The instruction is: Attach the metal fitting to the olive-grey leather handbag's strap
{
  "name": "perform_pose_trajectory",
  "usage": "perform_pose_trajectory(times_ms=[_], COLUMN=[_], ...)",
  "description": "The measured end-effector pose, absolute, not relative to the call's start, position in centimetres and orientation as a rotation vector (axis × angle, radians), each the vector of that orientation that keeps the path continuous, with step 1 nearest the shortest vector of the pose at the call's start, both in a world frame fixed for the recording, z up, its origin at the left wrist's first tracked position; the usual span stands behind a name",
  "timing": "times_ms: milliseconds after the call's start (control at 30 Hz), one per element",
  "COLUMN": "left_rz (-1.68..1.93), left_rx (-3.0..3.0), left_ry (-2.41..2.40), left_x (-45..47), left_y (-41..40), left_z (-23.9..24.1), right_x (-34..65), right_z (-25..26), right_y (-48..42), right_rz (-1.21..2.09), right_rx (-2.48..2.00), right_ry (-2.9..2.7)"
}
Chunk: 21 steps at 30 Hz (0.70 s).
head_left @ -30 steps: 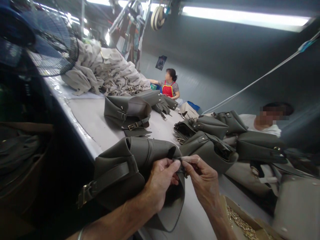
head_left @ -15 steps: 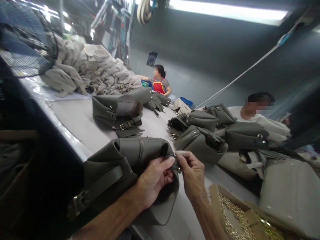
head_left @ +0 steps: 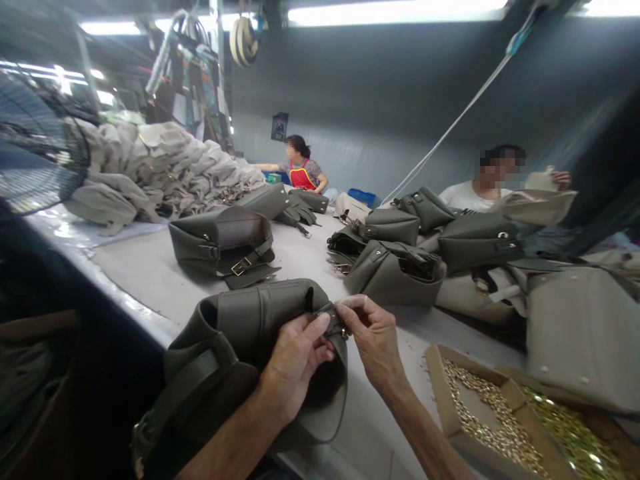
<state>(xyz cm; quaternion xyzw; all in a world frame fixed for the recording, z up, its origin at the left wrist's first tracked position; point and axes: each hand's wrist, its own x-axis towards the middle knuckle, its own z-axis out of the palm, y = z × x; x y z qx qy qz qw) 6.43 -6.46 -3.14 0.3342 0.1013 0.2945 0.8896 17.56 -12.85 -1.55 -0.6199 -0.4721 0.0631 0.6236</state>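
A dark olive handbag (head_left: 260,313) lies on its side at the near edge of the table, its opening facing right. My left hand (head_left: 300,353) reaches over it and pinches the strap (head_left: 327,319) at the bag's rim between thumb and fingers. Close beside it, my right hand (head_left: 373,330) is closed at the fingertips on the same strap end, near a small metal buckle (head_left: 344,333). Whether a small metal piece also sits between those fingertips is hidden. Another strap with a buckle (head_left: 137,440) hangs at the bag's lower left.
Cardboard boxes of gold-coloured metal studs (head_left: 493,413) and yellowish pieces (head_left: 565,427) stand at right. More olive bags (head_left: 395,273) and a grey bag (head_left: 583,333) lie beyond. A fan (head_left: 37,143) and a heap of beige bags (head_left: 165,167) are at left. Two people sit across the table.
My view has shifted, so the scene sits further left and more of the stud boxes shows. Both hands stay at the strap. The person at right now holds up a beige piece.
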Motion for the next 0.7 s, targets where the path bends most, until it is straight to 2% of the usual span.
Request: perform_pose_trajectory(times_ms=[300, 533, 700], left_rz=[0.763, 0.936, 0.959], left_rx=[0.858, 1.502, 1.545], left_ry=[0.353, 0.632, 0.656], left_x=[5.7, 4.7, 4.1], left_y=[-7.3, -7.8, -8.0], left_z=[-3.2, -3.5, -3.6], right_x=[17.0, 16.0, 15.3], right_z=[-1.6, -1.9, -1.7], right_y=[-13.1, -13.5, -13.6], right_rz=[0.145, 0.016, -0.045], right_rx=[-1.394, -1.439, -1.427], right_ry=[-1.148, -1.232, -1.256])
